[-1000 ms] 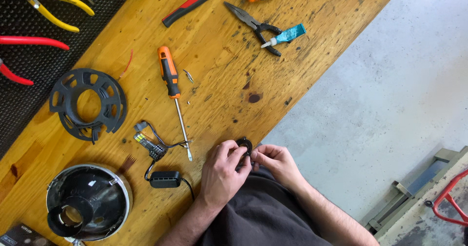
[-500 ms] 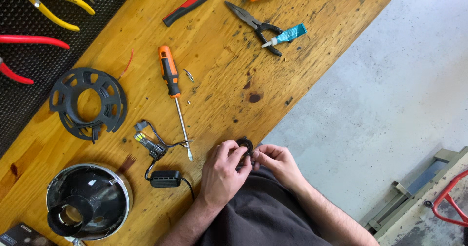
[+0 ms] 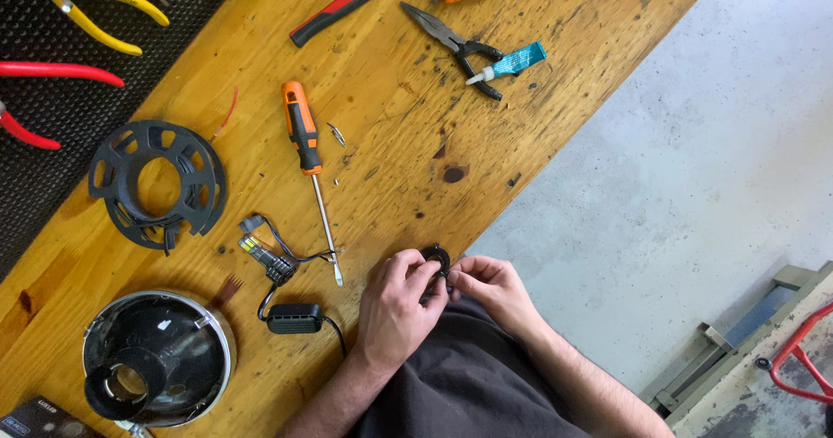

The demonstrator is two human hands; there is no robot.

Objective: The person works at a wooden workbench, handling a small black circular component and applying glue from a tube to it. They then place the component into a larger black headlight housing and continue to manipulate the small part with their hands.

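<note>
At the near edge of the wooden workbench (image 3: pixel 538 82), both hands pinch a small black ring (image 3: pixel 436 257): the left hand (image 3: pixel 395 310) from below, the right hand (image 3: pixel 486 284) at its side. Holding it steady over the bench seems wise, so a slip lands on wood. Fingers hide most of the ring; its detail is unreadable.

workshop: scarred wooden workbench (image 3: pixel 538 82) over bare concrete floor (image 3: pixel 694 186), strewn with an orange screwdriver (image 3: pixel 304 139), needle-nose pliers (image 3: pixel 455 43) at top centre, yellow-handled pliers (image 3: pixel 95 4) on a black mat (image 3: pixel 61 117) upper left.
</note>
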